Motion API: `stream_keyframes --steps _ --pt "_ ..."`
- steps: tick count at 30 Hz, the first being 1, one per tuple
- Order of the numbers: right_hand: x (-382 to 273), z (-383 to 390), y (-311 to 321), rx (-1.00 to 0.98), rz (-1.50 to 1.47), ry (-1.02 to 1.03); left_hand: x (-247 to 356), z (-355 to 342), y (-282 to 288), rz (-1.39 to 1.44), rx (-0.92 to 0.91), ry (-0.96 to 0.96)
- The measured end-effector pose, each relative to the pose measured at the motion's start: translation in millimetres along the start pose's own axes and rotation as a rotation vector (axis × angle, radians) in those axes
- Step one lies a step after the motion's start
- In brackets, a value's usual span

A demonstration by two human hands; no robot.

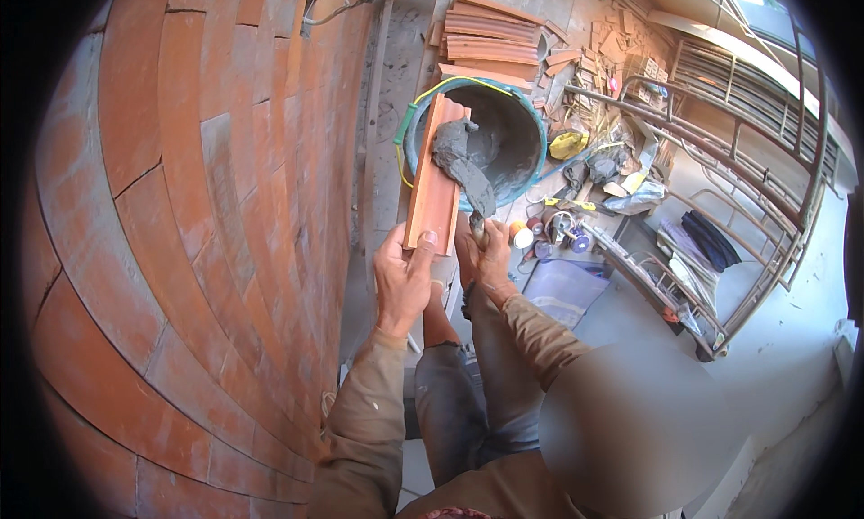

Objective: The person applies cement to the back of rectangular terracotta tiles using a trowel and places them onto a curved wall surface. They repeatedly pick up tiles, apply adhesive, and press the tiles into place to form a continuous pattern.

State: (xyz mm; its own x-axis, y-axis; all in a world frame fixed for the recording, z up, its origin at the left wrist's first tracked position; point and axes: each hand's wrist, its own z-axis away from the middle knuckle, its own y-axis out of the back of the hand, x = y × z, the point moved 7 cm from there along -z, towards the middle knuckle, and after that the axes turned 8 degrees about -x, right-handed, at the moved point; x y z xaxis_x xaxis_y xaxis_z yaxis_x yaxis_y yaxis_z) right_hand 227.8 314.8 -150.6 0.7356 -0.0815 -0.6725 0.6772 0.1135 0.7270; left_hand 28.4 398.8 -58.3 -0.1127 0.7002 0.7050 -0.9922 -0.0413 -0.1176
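Observation:
My left hand (403, 281) grips the lower end of a long, ribbed terracotta tile (428, 209), held tilted over a bucket. My right hand (490, 258) is closed on the handle of a trowel (477, 204), whose blade is coated with grey mortar and lies against the tile. A thick lump of wet mortar (450, 146) sits on the tile's upper half. Behind it, the teal bucket (517, 132), with a yellow rim handle and green grip, has grey mortar inside.
A terracotta-tiled wall (198, 249) fills the left side. Stacked tiles (490, 42) and broken pieces (594, 60) lie beyond the bucket. Cans and tools (558, 231), a lavender sheet (562, 294) and metal bunk frames (738, 150) are at right. My legs are below my hands.

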Motion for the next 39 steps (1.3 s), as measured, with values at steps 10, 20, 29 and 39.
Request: stream_keyframes --steps 10,20,29,39 --pt "28.6 19.9 64.9 -0.302 0.061 0.006 -27.7 -9.4 8.5 0.170 -0.024 0.161" --pt "-28.7 -17.6 23.1 -0.056 -0.058 0.067 -24.7 -8.5 -18.3 0.355 -0.015 0.164" --pt "28.5 21.9 51.6 -0.307 0.073 0.084 -13.2 -10.9 13.6 0.404 -0.100 0.159" --pt "-54.3 -40.8 64.6 -0.720 -0.664 -0.311 -41.3 4.1 48.0 0.488 -0.180 0.188"
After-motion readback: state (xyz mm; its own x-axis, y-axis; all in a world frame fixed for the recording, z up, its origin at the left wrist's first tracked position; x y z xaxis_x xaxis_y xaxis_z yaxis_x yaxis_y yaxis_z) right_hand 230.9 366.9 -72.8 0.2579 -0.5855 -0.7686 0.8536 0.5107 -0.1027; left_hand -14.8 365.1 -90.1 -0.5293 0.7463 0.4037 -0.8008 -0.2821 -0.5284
